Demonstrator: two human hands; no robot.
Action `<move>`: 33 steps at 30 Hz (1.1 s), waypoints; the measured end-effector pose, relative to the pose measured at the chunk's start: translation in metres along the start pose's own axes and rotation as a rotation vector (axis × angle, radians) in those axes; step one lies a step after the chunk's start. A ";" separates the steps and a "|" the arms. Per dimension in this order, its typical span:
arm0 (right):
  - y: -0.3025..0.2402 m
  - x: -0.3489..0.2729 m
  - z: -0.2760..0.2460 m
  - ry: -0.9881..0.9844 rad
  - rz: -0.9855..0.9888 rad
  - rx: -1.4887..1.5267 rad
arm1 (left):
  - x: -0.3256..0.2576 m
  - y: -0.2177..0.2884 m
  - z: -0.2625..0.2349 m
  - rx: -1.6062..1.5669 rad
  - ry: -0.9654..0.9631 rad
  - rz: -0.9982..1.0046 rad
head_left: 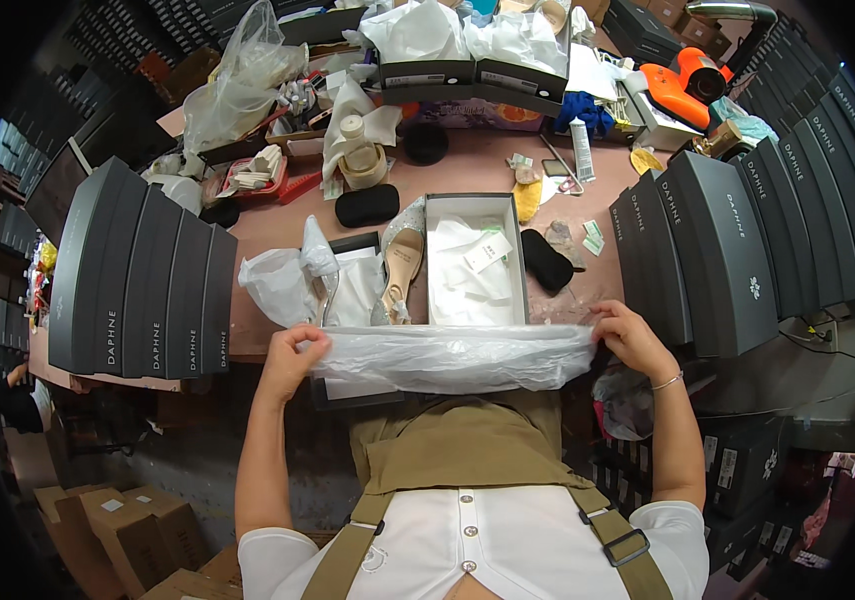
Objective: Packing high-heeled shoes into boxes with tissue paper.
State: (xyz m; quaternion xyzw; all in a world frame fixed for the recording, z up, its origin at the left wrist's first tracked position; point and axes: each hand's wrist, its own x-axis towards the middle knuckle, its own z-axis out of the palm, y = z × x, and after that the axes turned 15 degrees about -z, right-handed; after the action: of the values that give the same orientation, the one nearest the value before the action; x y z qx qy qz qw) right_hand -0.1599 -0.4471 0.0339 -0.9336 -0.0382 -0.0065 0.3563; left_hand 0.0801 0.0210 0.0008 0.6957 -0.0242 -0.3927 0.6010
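Note:
A crinkled sheet of thin, translucent white wrapping (447, 360) is stretched sideways in front of my body. Its left end is pinched in my left hand (299, 352), its right end in my right hand (630, 340). Beyond it, on the table, stands a shoebox part (524, 250) lined with white paper, with a small white card (487, 252) lying inside. To its left rests a glittery pointed shoe (404, 250), sole facing up. A second shoe (322, 275), its toe wrapped in white paper, lies further left on the paper in another dark box, partly hidden by the sheet.
Dark shoeboxes stand in rows at the left (137, 280) and right (717, 250). Black pads (367, 206) lie on the pink tabletop (467, 165). An orange hot-air gun (672, 95), a bottle (355, 140) and open boxes of paper (417, 75) crowd the far side.

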 end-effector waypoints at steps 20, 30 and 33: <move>-0.024 -0.003 0.024 -0.217 0.099 -0.118 | -0.030 0.088 -0.002 0.466 -0.099 0.187; -0.083 0.098 0.071 -0.431 -0.237 0.032 | -0.027 0.106 0.028 0.545 -0.203 0.264; -0.049 0.074 0.071 -0.256 -0.241 0.130 | -0.039 0.109 0.000 0.506 -0.054 0.268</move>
State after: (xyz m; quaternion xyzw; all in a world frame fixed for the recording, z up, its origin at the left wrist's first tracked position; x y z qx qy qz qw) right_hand -0.0904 -0.3588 0.0160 -0.8904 -0.1952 0.0724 0.4048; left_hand 0.1010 0.0105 0.1137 0.8034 -0.2294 -0.3097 0.4539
